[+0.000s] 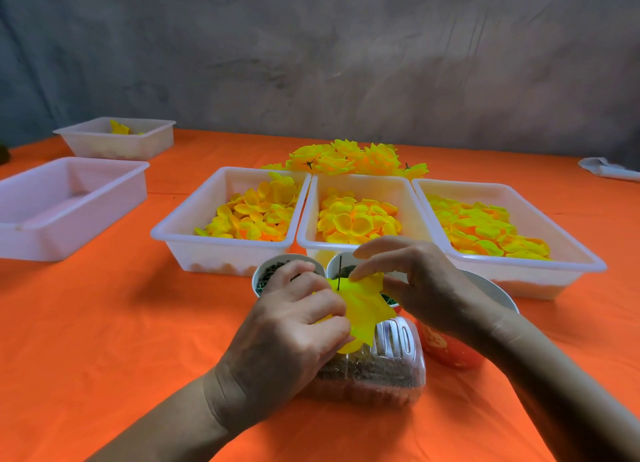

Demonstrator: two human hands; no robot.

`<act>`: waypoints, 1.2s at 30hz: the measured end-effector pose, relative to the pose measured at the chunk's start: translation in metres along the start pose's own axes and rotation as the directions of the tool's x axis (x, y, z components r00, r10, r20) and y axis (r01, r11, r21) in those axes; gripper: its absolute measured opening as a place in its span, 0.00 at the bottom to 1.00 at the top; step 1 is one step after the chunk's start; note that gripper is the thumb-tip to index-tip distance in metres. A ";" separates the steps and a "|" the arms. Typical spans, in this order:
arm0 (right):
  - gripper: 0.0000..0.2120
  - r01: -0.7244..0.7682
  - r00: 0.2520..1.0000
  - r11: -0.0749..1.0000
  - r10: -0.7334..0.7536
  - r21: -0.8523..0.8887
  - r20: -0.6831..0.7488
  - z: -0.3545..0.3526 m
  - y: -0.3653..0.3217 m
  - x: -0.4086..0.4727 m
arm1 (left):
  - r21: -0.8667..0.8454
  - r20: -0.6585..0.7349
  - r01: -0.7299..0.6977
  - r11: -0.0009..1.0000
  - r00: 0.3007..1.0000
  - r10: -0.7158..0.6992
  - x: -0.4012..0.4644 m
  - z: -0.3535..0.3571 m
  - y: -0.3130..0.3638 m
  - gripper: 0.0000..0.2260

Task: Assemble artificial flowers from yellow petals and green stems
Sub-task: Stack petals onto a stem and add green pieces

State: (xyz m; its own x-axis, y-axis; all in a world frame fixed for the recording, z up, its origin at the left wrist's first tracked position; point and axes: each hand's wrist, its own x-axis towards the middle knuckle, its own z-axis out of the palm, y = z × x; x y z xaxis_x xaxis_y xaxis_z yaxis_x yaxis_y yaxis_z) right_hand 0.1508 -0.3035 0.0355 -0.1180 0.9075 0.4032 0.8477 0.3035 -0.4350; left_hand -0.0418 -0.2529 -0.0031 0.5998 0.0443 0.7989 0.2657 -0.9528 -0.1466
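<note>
Head view. A yellow petal piece (362, 305) with a thin dark stem (340, 273) poking up through it is held near centre, above a clear plastic container (377, 375) of dark bits. It is gripped by the curled left hand (294, 326) and pinched at its top edge by the right hand (412, 281).

Three white tubs of yellow petals are set beyond: left (180, 236), middle (311, 219), right (554, 253). Finished yellow flowers (346, 160) are heaped behind them. Two small cups (258, 276) of dark pieces are seen near the hands. Far left, one white tub (45, 233) shows nothing inside; another (86, 143) holds a few yellow pieces.
</note>
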 end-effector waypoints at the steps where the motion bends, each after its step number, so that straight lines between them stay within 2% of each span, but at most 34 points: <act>1: 0.16 0.013 1.000 0.998 -0.013 -0.054 0.016 0.001 0.000 0.000 | 0.007 0.011 -0.006 1.000 1.000 0.006 0.000 0.000 -0.001 0.14; 3: 0.16 0.038 0.998 0.989 -0.029 -0.140 0.062 0.004 0.001 -0.001 | 0.003 0.034 -0.007 1.000 0.999 0.007 0.000 0.001 -0.003 0.14; 6: 0.17 0.055 0.994 0.984 -0.038 -0.169 0.098 0.006 0.001 -0.001 | -0.091 0.074 0.041 0.995 0.997 -0.034 -0.002 0.000 -0.003 0.13; 8: 0.18 0.050 0.995 0.985 -0.035 -0.164 0.093 0.006 0.001 -0.002 | -0.203 0.072 0.139 0.969 0.989 -0.127 -0.004 -0.001 -0.001 0.13; 10: 0.18 0.048 0.996 0.985 -0.034 -0.164 0.087 0.006 0.001 -0.002 | -0.316 0.040 0.278 0.907 0.959 -0.280 -0.004 0.000 0.002 0.10; 12: 0.17 0.047 0.996 0.985 -0.033 -0.164 0.087 0.007 0.001 -0.002 | -0.401 0.012 0.416 0.816 0.893 -0.449 -0.002 0.003 0.002 0.06; 14: 0.17 0.039 0.995 0.985 -0.024 -0.167 0.093 0.008 0.002 -0.002 | -0.468 0.040 0.558 0.685 0.788 -0.614 0.003 0.007 0.001 0.08; 16: 0.17 0.026 0.996 0.987 -0.012 -0.156 0.092 0.009 0.004 -0.002 | -0.526 0.131 0.672 0.521 0.669 -0.731 0.007 0.012 -0.002 0.11; 18: 0.18 0.007 0.996 0.990 0.006 -0.144 0.091 0.011 0.006 -0.003 | -0.570 0.229 0.728 0.381 0.586 -0.777 0.007 0.016 -0.006 0.10; 20: 0.19 0.005 0.996 0.990 0.008 -0.140 0.091 0.012 0.007 -0.004 | -0.616 0.283 0.723 0.314 0.575 -0.768 0.005 0.019 -0.008 0.06; 23: 0.19 -0.005 0.996 0.992 0.016 -0.130 0.090 0.015 0.008 -0.006 | -0.635 0.291 0.703 0.321 0.603 -0.743 0.004 0.019 -0.007 0.05; 32: 0.21 -0.035 0.996 0.990 0.045 -0.140 0.071 0.019 0.010 -0.006 | -0.499 0.301 0.728 0.470 0.654 -0.694 0.005 0.016 -0.009 0.05; 36: 0.24 -0.042 0.998 0.992 0.047 -0.118 0.041 0.018 0.013 -0.006 | -0.500 0.347 0.730 0.467 0.662 -0.664 0.008 0.016 -0.014 0.04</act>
State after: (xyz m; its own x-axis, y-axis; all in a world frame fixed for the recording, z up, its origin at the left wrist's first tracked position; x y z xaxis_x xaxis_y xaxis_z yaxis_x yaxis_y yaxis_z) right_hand 0.1531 -0.2994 0.0133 -0.0986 0.9319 0.3490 0.9069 0.2285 -0.3540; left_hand -0.0282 -0.2340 -0.0038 0.4830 0.7662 0.4238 0.1847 -0.5623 0.8061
